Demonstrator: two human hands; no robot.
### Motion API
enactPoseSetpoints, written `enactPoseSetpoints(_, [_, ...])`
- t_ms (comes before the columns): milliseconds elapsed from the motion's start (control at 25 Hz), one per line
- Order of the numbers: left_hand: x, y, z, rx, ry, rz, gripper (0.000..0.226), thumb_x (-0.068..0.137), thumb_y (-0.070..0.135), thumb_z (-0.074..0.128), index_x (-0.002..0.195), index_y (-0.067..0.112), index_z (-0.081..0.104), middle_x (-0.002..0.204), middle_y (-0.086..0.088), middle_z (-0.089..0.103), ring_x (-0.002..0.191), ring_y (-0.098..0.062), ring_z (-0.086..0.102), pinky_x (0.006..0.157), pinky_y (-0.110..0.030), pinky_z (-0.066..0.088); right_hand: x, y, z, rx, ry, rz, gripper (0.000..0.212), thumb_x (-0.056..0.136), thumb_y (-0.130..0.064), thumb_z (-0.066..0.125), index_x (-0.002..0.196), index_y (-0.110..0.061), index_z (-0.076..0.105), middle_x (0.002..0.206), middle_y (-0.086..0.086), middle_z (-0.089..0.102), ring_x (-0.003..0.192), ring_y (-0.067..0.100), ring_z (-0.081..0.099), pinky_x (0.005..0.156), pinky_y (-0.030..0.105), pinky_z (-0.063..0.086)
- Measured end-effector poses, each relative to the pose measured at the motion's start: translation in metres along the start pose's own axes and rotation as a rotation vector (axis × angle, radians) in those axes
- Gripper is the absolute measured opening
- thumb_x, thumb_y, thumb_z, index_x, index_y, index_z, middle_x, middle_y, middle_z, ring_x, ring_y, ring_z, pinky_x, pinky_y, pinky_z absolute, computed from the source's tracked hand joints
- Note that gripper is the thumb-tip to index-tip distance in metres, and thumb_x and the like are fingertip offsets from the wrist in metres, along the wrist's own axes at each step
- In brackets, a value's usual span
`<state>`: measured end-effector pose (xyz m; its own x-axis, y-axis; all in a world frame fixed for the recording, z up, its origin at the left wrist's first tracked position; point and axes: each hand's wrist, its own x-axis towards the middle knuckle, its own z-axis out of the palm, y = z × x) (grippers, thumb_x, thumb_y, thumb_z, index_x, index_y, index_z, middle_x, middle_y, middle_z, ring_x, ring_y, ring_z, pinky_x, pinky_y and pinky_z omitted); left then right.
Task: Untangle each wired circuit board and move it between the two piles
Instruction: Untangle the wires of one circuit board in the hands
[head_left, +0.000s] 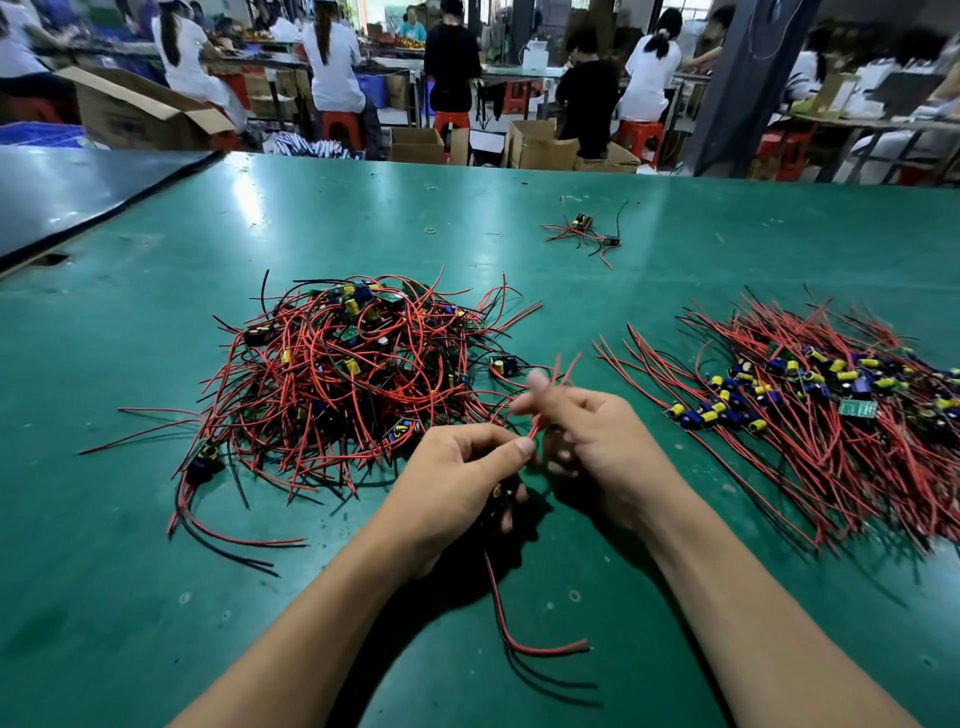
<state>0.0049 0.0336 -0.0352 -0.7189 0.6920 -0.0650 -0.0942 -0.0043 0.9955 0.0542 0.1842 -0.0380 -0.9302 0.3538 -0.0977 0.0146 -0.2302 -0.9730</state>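
Observation:
A tangled pile (343, 379) of small circuit boards with red and black wires lies left of centre on the green table. A sorted pile (831, 410) with wires laid straight lies at the right. Between them, my left hand (457, 483) grips one wired circuit board, mostly hidden under its fingers, and pinches a red wire (535, 431) at the thumb tip. Its red and black leads (519, 639) trail toward me. My right hand (587, 441) is blurred, with fingers curled round the same red wires that stick up past it.
A few loose wired boards (584, 231) and a small rubber band (430, 230) lie farther back on the green table (156, 571). A dark mat (78, 192) covers the far left corner. Beyond the far edge, people sit on red stools among cardboard boxes.

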Motion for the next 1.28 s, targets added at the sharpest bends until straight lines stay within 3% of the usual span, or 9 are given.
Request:
enactPoseSetpoints(120, [0.000,0.001,-0.001,-0.031,0.004,-0.008,0.022,0.094,0.014,0.061,0.085,-0.005,0.067,0.055,-0.009,0.057,0.040,-0.018,0.046,0.039,-0.018,0.038,-0.004,0.005,-0.002,-0.064,-0.127,0.000,0.035,0.087,-0.042,0.077,0.089,-0.007,0.075,0.062,0.014,0.062,0.047,0.022,0.057,0.050,0.028,0.050])
enactPoseSetpoints(280, [-0.002,0.004,-0.004,0.051,-0.056,0.009,0.021,0.093,0.015,0.062,0.080,0.000,0.069,0.055,-0.007,0.059,0.039,-0.017,0.046,0.042,-0.019,0.038,0.004,0.004,-0.011,-0.305,0.150,-0.184,0.034,0.090,-0.048,0.070,0.085,-0.016,0.079,0.044,0.001,0.033,0.039,0.012,0.025,0.042,0.019,0.021])
enactPoseSetpoints(520, [-0.005,0.007,-0.003,0.075,-0.125,-0.004,0.020,0.092,0.016,0.064,0.078,0.004,0.070,0.056,-0.007,0.060,0.039,-0.016,0.046,0.043,-0.020,0.040,0.010,0.003,-0.010,-0.215,0.394,-0.273,0.037,0.094,-0.043,0.068,0.072,-0.014,0.074,0.044,0.000,0.030,0.040,0.014,0.024,0.042,0.020,0.020])
enactPoseSetpoints(720, [-0.005,0.010,-0.003,-0.003,-0.135,-0.081,0.019,0.090,0.020,0.066,0.081,0.006,0.074,0.060,-0.011,0.063,0.044,-0.020,0.053,0.047,-0.021,0.044,0.009,-0.006,-0.005,0.170,0.354,-0.005,0.046,0.101,-0.038,0.058,0.065,-0.009,0.054,0.052,0.000,0.036,0.032,0.006,0.026,0.033,0.015,0.020])
enactPoseSetpoints(880, [-0.006,0.018,-0.011,-0.040,-0.161,-0.102,0.021,0.083,0.027,0.070,0.081,0.007,0.075,0.063,-0.012,0.066,0.050,-0.021,0.059,0.052,-0.023,0.048,0.005,-0.013,-0.007,0.274,0.195,0.173,0.044,0.097,-0.044,0.058,0.068,-0.011,0.056,0.059,-0.001,0.045,0.032,0.003,0.027,0.028,0.015,0.020])
enactPoseSetpoints(960, [-0.004,0.023,-0.014,-0.107,-0.083,-0.085,0.021,0.078,0.030,0.070,0.079,0.010,0.075,0.065,-0.011,0.067,0.050,-0.021,0.061,0.052,-0.023,0.051,0.005,-0.012,-0.005,0.180,0.219,0.116,0.054,0.095,-0.055,0.054,0.066,-0.011,0.065,0.055,-0.004,0.047,0.034,0.005,0.028,0.031,0.016,0.020])
enactPoseSetpoints(1040, [-0.002,0.027,-0.015,-0.206,0.032,-0.042,0.020,0.076,0.032,0.069,0.076,0.013,0.075,0.071,-0.010,0.071,0.056,-0.023,0.066,0.054,-0.024,0.054,0.003,-0.009,-0.004,-0.119,0.274,-0.105,0.054,0.097,-0.052,0.055,0.062,-0.014,0.070,0.054,-0.005,0.050,0.037,0.008,0.036,0.037,0.018,0.026])
enactPoseSetpoints(1160, [0.001,0.032,-0.017,-0.394,0.180,0.043,0.014,0.085,0.025,0.063,0.083,0.012,0.067,0.084,-0.013,0.075,0.072,-0.025,0.072,0.062,-0.027,0.058,-0.004,-0.003,0.003,-0.580,0.162,-0.409,0.015,0.088,-0.029,0.078,0.077,-0.020,0.075,0.062,-0.010,0.064,0.054,0.003,0.052,0.056,0.021,0.041])
enactPoseSetpoints(1280, [0.001,0.036,-0.017,-0.502,0.270,0.117,0.011,0.095,0.017,0.056,0.086,0.011,0.059,0.086,-0.013,0.075,0.079,-0.022,0.074,0.070,-0.029,0.060,-0.015,0.002,0.018,-0.505,-0.029,-0.292,0.021,0.073,-0.036,0.089,0.081,-0.024,0.074,0.061,-0.011,0.062,0.050,-0.003,0.048,0.049,0.012,0.037])
